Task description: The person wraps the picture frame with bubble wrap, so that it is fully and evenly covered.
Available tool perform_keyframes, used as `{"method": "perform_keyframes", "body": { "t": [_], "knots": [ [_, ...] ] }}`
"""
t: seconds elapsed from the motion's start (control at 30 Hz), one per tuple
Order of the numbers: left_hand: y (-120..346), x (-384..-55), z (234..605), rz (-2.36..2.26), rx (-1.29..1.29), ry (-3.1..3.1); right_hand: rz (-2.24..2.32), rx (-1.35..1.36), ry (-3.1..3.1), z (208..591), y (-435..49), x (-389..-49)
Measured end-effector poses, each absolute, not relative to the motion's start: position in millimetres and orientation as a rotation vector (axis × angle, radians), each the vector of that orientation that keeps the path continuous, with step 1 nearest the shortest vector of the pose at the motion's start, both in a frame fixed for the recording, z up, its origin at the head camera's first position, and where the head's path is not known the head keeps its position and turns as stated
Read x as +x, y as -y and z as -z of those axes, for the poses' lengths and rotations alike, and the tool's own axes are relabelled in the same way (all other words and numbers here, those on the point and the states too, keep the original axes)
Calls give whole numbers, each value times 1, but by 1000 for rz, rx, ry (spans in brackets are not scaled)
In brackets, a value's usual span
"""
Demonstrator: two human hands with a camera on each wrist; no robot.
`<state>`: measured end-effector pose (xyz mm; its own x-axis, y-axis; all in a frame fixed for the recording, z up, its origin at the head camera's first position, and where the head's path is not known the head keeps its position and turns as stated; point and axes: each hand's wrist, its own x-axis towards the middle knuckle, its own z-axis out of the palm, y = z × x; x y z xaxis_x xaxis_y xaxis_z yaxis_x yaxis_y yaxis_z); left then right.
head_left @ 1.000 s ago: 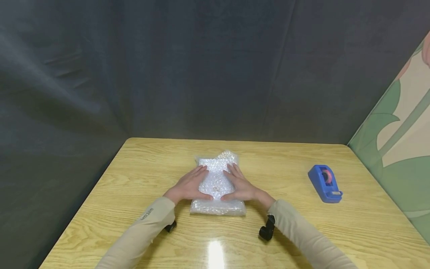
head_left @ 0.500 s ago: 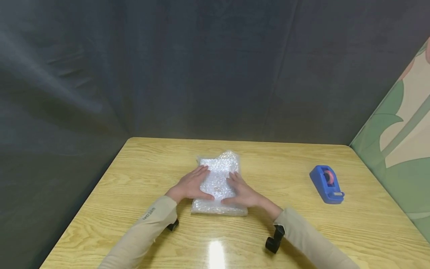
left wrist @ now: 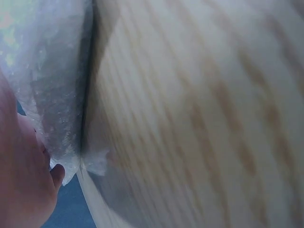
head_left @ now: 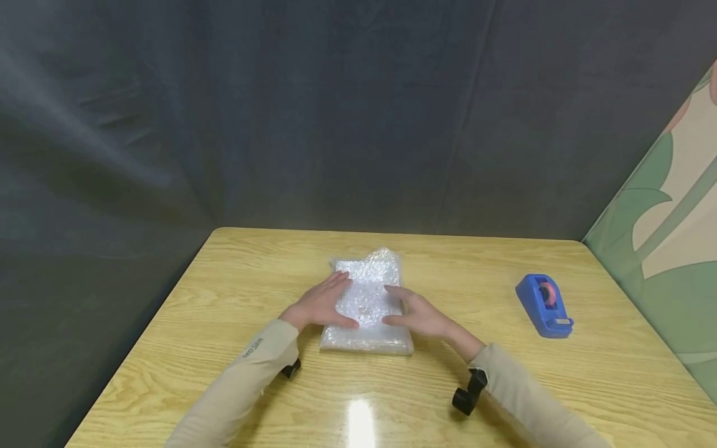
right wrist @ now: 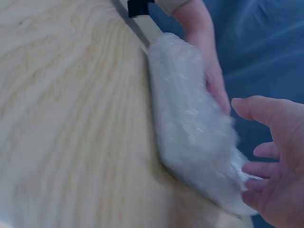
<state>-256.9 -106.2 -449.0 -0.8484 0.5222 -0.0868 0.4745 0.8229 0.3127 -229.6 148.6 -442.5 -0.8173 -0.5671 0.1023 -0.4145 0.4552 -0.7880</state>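
A flat package in bubble wrap (head_left: pixel 366 339) lies on the wooden table, with a loose flap of wrap sticking up at its far end. My left hand (head_left: pixel 323 305) rests on its left side, fingers fairly straight and thumb spread toward the near part. The right hand (head_left: pixel 421 316) is at the package's right edge, fingers and thumb apart. In the right wrist view a gap shows between the right thumb (right wrist: pixel 254 108) and the other fingers, with nothing held, beside the wrapped package (right wrist: pixel 185 109). What lies inside the wrap cannot be made out.
A blue tape dispenser (head_left: pixel 543 308) with a pink roll stands toward the right side of the table (head_left: pixel 235 280). Dark cloth (head_left: pixel 358 112) hangs behind the table, and a floral-patterned cloth (head_left: pixel 672 249) hangs at the right.
The right hand has slid off the package's top toward the right and its wrist has moved right. The left hand stays nearly where it was on the package.
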Motion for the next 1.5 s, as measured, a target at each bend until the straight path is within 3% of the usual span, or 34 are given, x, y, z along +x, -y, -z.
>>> {"method": "perform_keyframes", "body": {
  "t": [0.63,0.9,1.5],
  "knots": [
    [105,-259,450,-453,775,-2840,1070,-628,-2945,419,-326,-207],
    [104,-261,449,-465,775,-2834,937,-389,-3073,415,-385,-199],
    [104,-262,450,-472,795,-2834,915,-129,-2990,434,-422,-194]
  ]
}}
